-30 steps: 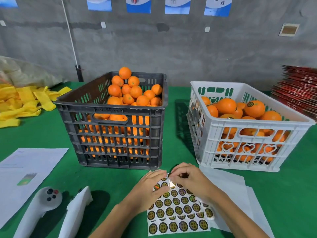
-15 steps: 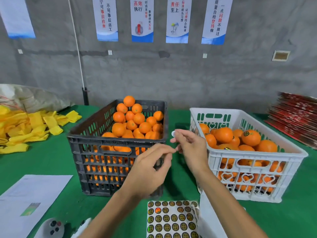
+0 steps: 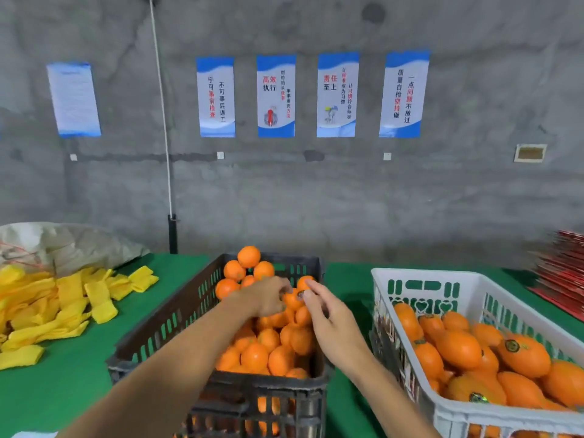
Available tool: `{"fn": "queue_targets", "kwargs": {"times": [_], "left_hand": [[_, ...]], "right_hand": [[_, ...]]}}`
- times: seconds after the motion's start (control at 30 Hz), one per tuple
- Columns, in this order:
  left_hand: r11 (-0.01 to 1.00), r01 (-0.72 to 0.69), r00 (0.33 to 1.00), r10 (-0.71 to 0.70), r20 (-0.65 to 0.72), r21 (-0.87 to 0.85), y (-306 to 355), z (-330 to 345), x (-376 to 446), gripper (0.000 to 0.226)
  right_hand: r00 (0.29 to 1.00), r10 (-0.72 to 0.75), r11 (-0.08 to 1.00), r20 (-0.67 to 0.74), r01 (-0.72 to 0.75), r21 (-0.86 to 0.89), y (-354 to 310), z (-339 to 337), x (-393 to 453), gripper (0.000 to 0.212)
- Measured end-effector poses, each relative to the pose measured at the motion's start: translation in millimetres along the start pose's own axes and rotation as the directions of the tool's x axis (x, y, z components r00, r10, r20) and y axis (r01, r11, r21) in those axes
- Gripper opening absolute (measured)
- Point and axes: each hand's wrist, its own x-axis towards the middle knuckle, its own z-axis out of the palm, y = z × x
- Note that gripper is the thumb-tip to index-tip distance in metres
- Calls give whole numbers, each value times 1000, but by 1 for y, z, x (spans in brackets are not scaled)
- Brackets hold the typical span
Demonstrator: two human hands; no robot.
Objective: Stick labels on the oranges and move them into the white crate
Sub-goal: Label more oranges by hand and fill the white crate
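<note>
Left hand: my left hand [image 3: 271,297] reached over the dark crate [image 3: 164,330] and its curled fingers gripped one orange [image 3: 292,300] at the top of the pile.
Right hand: my right hand [image 3: 328,314] was just beside that same orange, thumb and forefinger pinched together at a small dark label [image 3: 300,293] that touched the fruit. I could not tell if the label was already stuck.
Held orange: it sat in the dark crate, near the crate's far right corner, between my two hands.
Dark crate: it stood in the middle of the green worktop [image 3: 69,384], towards the near edge, filled with a heap of unlabelled oranges [image 3: 268,349] that rose above the rim at the far side.
White crate: the white crate [image 3: 426,282] stood just beside the dark one, at the right side of the worktop, partly cut by the picture edge.
Labelled oranges: the oranges in the white crate [image 3: 458,349] lay in a pile, and some of them showed a round dark sticker.
Left side of worktop: a heap of yellow foam sleeves [image 3: 63,308] lay there, with a pale sack [image 3: 72,245] behind it at the far edge.
Far right corner: a stack of red sheets [image 3: 562,267] lay there, blurred.
</note>
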Motion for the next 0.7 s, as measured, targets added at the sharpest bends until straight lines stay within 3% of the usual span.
{"fn": "queue_targets", "kwargs": {"times": [0.1,0.23,0.37,0.6,0.7], "left_hand": [[992,24,980,-49,193,127,1,10,37,54],[973,93,946,-152,287,210,0,25,69,42],[938,135,907,-247,342,320,-7,31,88,52],[957,119,924,-205,323,265,-15,46,95,57],[986,120,938,-152,311,118,-22,37,89,62]], "right_hand": [[996,33,995,82,-40,89,15,4,18,57],[984,71,973,161,-104,208,29,7,35,52],[984,72,974,165,-106,202,44,10,44,62],[985,96,969,141,-124,211,50,16,44,60],[995,73,968,71,-87,233,46,12,43,53]]}}
